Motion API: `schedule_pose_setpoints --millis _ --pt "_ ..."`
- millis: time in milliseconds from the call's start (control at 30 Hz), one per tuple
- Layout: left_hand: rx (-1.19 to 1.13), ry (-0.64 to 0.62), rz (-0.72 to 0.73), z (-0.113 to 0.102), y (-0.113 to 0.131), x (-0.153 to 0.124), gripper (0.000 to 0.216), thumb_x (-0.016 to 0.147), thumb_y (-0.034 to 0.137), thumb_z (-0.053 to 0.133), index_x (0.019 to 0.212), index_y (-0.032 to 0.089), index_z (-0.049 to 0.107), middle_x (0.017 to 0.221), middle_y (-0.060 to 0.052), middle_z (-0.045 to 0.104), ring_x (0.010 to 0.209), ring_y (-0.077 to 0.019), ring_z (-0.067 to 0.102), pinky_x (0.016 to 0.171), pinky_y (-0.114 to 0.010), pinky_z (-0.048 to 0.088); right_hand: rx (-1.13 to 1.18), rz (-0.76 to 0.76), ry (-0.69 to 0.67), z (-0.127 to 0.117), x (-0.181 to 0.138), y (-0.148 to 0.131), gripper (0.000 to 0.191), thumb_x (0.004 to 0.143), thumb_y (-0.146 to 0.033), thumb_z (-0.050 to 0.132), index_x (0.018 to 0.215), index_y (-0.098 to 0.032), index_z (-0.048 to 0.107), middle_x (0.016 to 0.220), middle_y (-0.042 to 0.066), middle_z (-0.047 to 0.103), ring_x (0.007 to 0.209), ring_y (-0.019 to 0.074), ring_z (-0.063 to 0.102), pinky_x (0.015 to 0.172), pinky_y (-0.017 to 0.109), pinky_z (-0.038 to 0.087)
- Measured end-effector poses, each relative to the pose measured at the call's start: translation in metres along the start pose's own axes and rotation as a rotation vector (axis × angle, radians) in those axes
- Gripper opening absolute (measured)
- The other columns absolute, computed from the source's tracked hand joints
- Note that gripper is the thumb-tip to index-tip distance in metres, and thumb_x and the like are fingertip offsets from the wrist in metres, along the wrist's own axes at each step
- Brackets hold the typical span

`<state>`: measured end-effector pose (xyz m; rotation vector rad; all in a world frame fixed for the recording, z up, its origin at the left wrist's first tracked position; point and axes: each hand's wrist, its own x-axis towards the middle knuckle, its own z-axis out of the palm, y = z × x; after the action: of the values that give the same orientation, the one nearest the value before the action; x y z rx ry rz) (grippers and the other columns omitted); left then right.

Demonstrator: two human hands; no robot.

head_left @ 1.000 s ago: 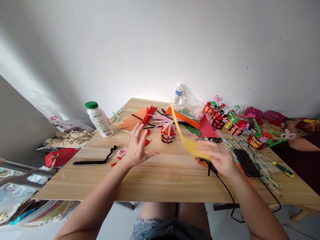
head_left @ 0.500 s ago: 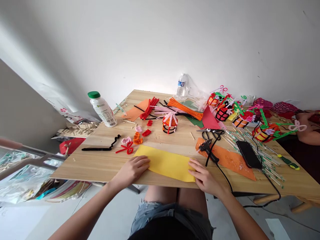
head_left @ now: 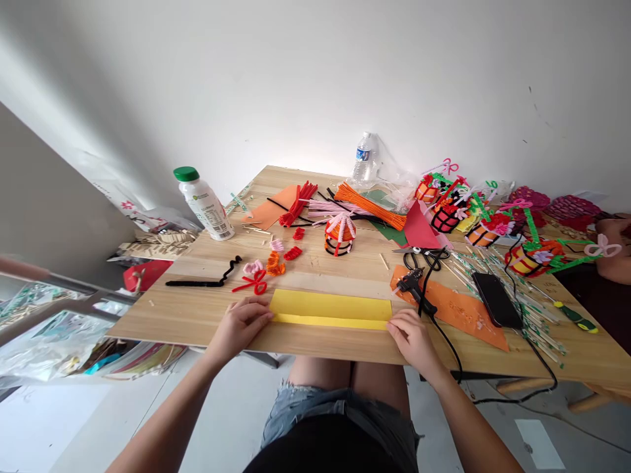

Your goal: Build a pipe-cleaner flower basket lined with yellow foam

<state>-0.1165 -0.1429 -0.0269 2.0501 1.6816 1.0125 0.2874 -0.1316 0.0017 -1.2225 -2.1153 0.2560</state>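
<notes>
Newly folded over is the near edge of the yellow rectangular paper sheet (head_left: 330,304) on the wooden counter (head_left: 172,320); left hand (head_left: 239,328) and right hand (head_left: 414,336) fingers pinch its ends, likely keeping the crease straight.

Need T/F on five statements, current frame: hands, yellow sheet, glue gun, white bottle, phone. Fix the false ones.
1. The left hand and right hand hold opposite ends of the rectangular yellow sheet. True.
2. That sheet is folded along its far long edge. False: the fold runs along its near long edge.
3. The black glue gun lies over a long, flat orange sheet. True.
4. The white plastic bottle has a red cap. False: the bottle has a green cap.
5. The black rectangular phone lies right of the glue gun. True.
</notes>
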Motion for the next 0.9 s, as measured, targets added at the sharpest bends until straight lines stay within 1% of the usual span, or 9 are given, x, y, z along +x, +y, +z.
schedule_pose_setpoints --millis 67,200,333,467,567,633,733,833,900 --pt "0.050 0.044 -0.071 0.005 0.002 0.002 0.037 0.086 0.050 0.050 0.074 0.022 0.071 0.094 -0.007 0.071 0.090 -0.0228 0.066 0.081 -0.038 0.049 -0.041 0.072 0.020 0.005 0.003 0.000 0.026 0.091 -0.029 0.052 0.074 -0.021 0.071 0.072 0.007 0.070 0.076 0.0245 0.061 0.069 0.041 0.055" --pt "0.233 0.115 -0.093 0.013 0.014 0.007 0.032 0.088 0.044 0.048 0.078 0.023 0.071 0.085 -0.006 0.072 0.085 -0.0237 0.064 0.080 -0.039 0.043 -0.130 0.148 0.029 0.012 0.005 -0.003 0.026 0.091 -0.029 0.051 0.076 -0.021 0.071 0.072 0.007 0.071 0.074 0.0246 0.060 0.067 0.038 0.051" --pt "0.407 0.081 -0.031 0.016 0.022 0.011 0.030 0.089 0.037 0.047 0.077 0.020 0.067 0.076 -0.007 0.070 0.079 -0.0242 0.063 0.073 -0.037 0.041 -0.288 0.158 0.050 0.017 0.002 -0.009 0.023 0.090 -0.024 0.048 0.076 -0.020 0.066 0.071 0.006 0.069 0.071 0.0239 0.057 0.067 0.035 0.046" --pt "0.527 0.060 0.009 0.018 0.024 0.011 0.028 0.091 0.034 0.044 0.079 0.018 0.065 0.075 -0.008 0.070 0.077 -0.0255 0.064 0.070 -0.036 0.039 -0.433 0.129 0.078 0.022 0.000 -0.013 0.021 0.090 -0.019 0.045 0.076 -0.019 0.061 0.072 0.007 0.067 0.071 0.0243 0.055 0.068 0.036 0.043" --pt "0.547 0.079 0.030 0.019 0.021 0.010 0.024 0.090 0.031 0.045 0.089 0.016 0.064 0.079 -0.009 0.070 0.081 -0.0259 0.064 0.071 -0.036 0.040 -0.448 0.100 0.074 0.024 0.000 -0.015 0.018 0.090 -0.017 0.045 0.081 -0.019 0.060 0.074 0.007 0.067 0.072 0.0244 0.055 0.068 0.036 0.043" --pt "0.533 0.078 0.047 0.020 0.020 0.009 0.022 0.090 0.028 0.045 0.091 0.017 0.063 0.081 -0.009 0.070 0.082 -0.0251 0.063 0.071 -0.035 0.040 -0.436 0.078 0.073 0.023 -0.001 -0.015 0.018 0.090 -0.017 0.044 0.087 -0.019 0.061 0.079 0.007 0.068 0.074 0.0246 0.056 0.068 0.036 0.043" --pt "0.541 0.034 0.103 0.018 0.022 0.011 0.021 0.090 0.022 0.044 0.087 0.019 0.064 0.080 -0.008 0.069 0.081 -0.0238 0.061 0.071 -0.035 0.040 -0.442 0.045 0.050 0.022 -0.001 -0.016 0.023 0.090 -0.014 0.041 0.096 -0.019 0.063 0.084 0.008 0.069 0.076 0.0248 0.057 0.070 0.037 0.043" --pt "0.633 0.038 0.167 0.013 0.031 0.015 0.020 0.089 0.019 0.046 0.084 0.021 0.065 0.086 -0.010 0.065 0.085 -0.0262 0.057 0.071 -0.037 0.042 -0.452 0.037 0.016 0.021 -0.001 -0.016 0.025 0.090 -0.013 0.041 0.094 -0.019 0.065 0.079 0.008 0.067 0.078 0.0253 0.056 0.070 0.038 0.042" --pt "0.659 0.005 0.250 0.012 0.039 0.016 0.020 0.087 0.016 0.048 0.078 0.021 0.065 0.091 -0.012 0.063 0.090 -0.0271 0.055 0.074 -0.038 0.043 -0.448 0.043 0.020 0.021 -0.002 -0.017 0.024 0.091 -0.014 0.042 0.090 -0.018 0.065 0.078 0.008 0.067 0.077 0.0253 0.056 0.070 0.038 0.042"
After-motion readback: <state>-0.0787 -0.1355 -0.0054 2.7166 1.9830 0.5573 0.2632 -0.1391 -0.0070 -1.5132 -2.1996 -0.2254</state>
